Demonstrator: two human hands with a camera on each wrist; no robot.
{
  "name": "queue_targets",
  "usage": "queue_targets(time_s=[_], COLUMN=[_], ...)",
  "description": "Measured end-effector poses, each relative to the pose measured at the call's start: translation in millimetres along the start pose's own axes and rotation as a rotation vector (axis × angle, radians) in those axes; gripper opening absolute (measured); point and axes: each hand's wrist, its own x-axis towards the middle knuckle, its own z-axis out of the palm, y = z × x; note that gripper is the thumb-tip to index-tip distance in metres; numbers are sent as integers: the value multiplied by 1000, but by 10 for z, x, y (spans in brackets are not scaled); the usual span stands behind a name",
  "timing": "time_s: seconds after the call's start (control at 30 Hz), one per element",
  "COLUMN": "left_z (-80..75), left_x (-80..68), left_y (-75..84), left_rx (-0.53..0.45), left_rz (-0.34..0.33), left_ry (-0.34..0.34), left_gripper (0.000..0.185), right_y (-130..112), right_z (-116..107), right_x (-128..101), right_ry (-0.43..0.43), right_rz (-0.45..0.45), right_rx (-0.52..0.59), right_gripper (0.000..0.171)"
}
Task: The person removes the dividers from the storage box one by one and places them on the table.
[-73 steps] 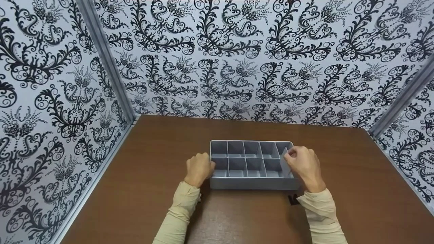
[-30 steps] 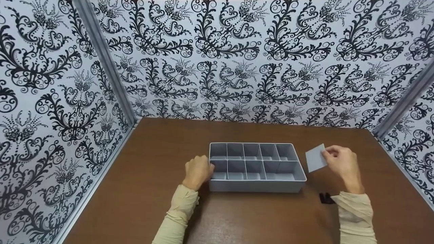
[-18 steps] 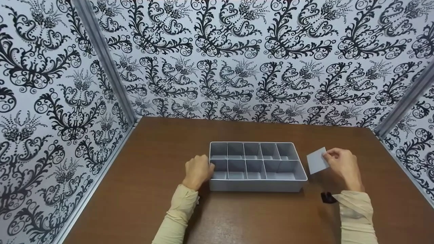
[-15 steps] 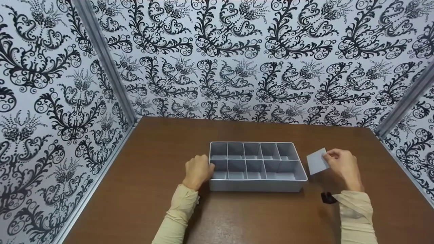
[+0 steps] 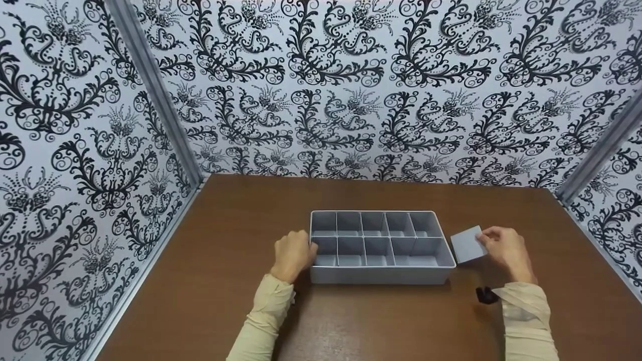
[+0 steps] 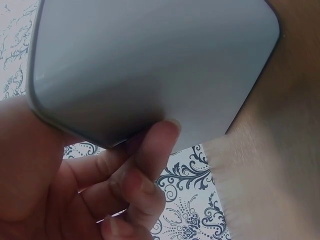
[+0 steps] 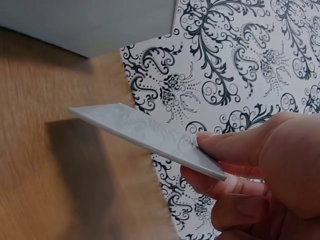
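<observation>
Divider (image 7: 150, 137) underside, fingers (image 7: 225, 142) only in R-wrist view.

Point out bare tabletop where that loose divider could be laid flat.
Bare brown wooden table runs left of the grey compartment tray, behind it to the patterned wall, and along the near edge between the sleeves. Tightest is right of the tray: right hand, grey divider plate, small black object.

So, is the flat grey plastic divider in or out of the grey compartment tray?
Out: the right hand pinches the flat grey plastic divider beside the grey compartment tray.
</observation>
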Motion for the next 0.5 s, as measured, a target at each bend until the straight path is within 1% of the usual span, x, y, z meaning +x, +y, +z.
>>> queue_targets(time_s=[0.23,0.5], left_z=[-6,-7], left_x=[-13,-23], left_y=[-2,8], left_rx=[-2,-9], left_rz=[-1,30], left_ry=[3,17], left_gripper=[23,22], right_y=[67,155], right_z=[46,70], right_x=[6,-5], right_ry=[-32,-75], right_rz=[15,110], right_rx=[-11,-75], right_gripper=[29,36])
